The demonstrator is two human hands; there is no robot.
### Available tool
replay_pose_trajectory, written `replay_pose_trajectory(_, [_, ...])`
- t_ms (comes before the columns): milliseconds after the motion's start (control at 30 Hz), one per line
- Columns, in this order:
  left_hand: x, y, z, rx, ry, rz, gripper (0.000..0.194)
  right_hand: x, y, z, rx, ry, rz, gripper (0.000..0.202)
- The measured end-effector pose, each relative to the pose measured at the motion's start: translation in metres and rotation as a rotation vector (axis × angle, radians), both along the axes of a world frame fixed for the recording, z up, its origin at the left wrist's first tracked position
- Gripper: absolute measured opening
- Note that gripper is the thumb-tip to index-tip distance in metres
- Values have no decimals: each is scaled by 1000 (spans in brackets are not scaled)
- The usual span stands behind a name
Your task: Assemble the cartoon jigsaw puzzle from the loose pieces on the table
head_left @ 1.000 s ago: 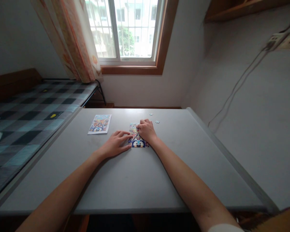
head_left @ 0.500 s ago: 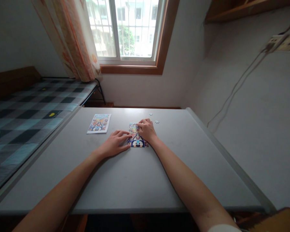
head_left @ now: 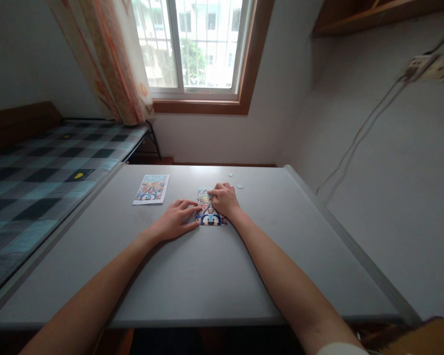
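A small colourful jigsaw puzzle (head_left: 210, 219) lies flat on the grey table, a blue cartoon face along its near edge. My left hand (head_left: 176, 217) rests at its left side, fingers spread, with the tips touching the border. Over the upper right part of the puzzle is my right hand (head_left: 225, 199). Its index finger points onto the top rows and the other fingers are curled in, so whatever they pinch is hidden. Two loose puzzle pieces lie beyond that hand: one puzzle piece (head_left: 240, 187) close by, another puzzle piece (head_left: 230, 175) farther back.
A printed picture sheet (head_left: 151, 189) with the same design lies left of the puzzle on the table (head_left: 192, 286). To the left stands a bed with a checked mattress (head_left: 59, 162). A window is ahead, and a cable (head_left: 355, 140) hangs down the right wall.
My right hand has shifted very slightly at the puzzle's top rows. The left hand, the picture sheet and the loose pieces stay in place.
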State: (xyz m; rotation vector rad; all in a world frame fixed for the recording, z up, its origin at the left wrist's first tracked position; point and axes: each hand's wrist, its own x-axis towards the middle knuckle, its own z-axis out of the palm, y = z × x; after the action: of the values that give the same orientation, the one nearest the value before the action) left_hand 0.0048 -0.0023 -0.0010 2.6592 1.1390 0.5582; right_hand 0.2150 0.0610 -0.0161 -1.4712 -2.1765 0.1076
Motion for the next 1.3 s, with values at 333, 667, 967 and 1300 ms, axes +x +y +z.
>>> replay_pose_trajectory(333, [-4,0,0,-24,1,-9,43,60,28,-2,45,346,-528,34])
replay_pose_trajectory(667, [-1,0,2,-28,18,-3,43,70,22,-4,-86,222,-650,27])
replay_pose_trajectory(967, [-1,-1,2,-26,16,0,43,66,21,-4,-113,125,-601,33])
replay_pose_trajectory(1300, [-1,-1,1,-24,13,1,44,64,22,-2,-147,54,-603,37])
